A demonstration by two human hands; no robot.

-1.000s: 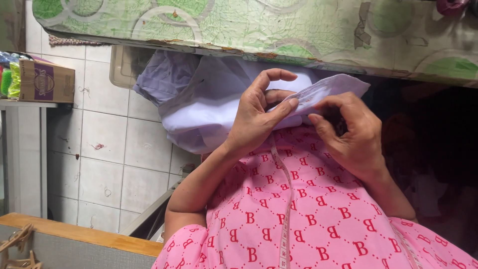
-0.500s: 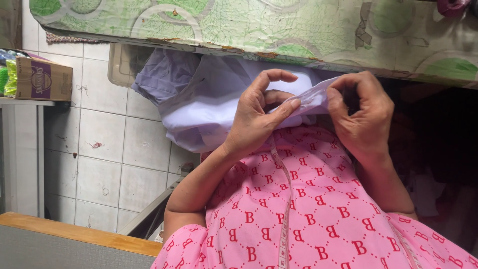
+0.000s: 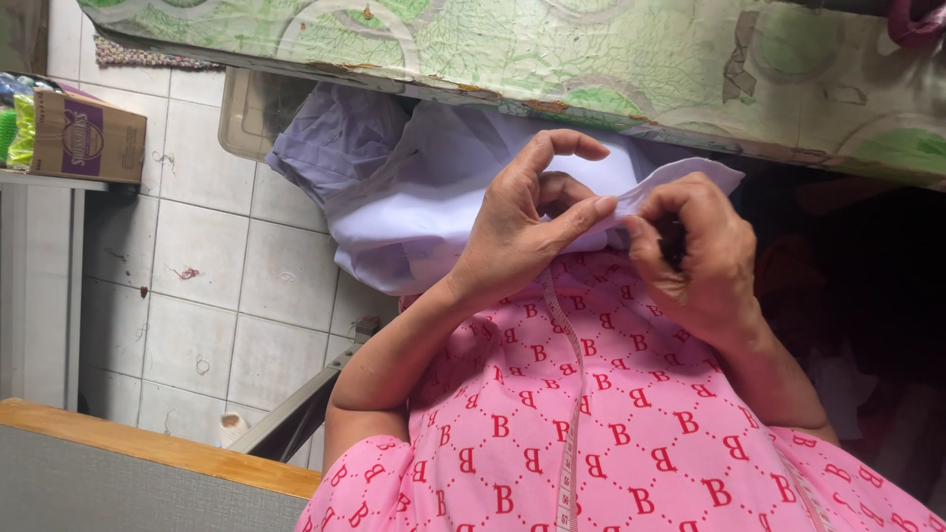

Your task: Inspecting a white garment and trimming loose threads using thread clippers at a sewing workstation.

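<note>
A cardboard box [image 3: 87, 138] sits on a shelf far to the left of the cloth [image 3: 414, 197], with white floor tiles [image 3: 197, 276] between them and a wooden edge [image 3: 148, 448] lower down, below and left of the cloth. A clear plastic tub [image 3: 241, 113] shows just behind the cloth's left corner. Above the cloth runs the edge of a table covered in green patterned sheeting [image 3: 591, 59]; the cloth, pale lilac-white, hangs bunched beneath it and spills down onto the lap. The left hand [image 3: 527, 222] lies on the right part of the cloth, thumb and forefinger closed narrowly on a folded strip of it, the other fingers arched above. Just right of that pinch, the right hand [image 3: 700, 261] grips the same strip, fingers curled tight around its turned-up corner [image 3: 690, 177]. The strip's long axis runs left to right between the two hands, rising slightly toward the right hand; both hands touch it, and the fingertips nearly meet. A measuring tape [image 3: 572, 394] hangs straight down from below the cloth, over the pink patterned garment [image 3: 611, 433], ending under the left hand's wrist side
</note>
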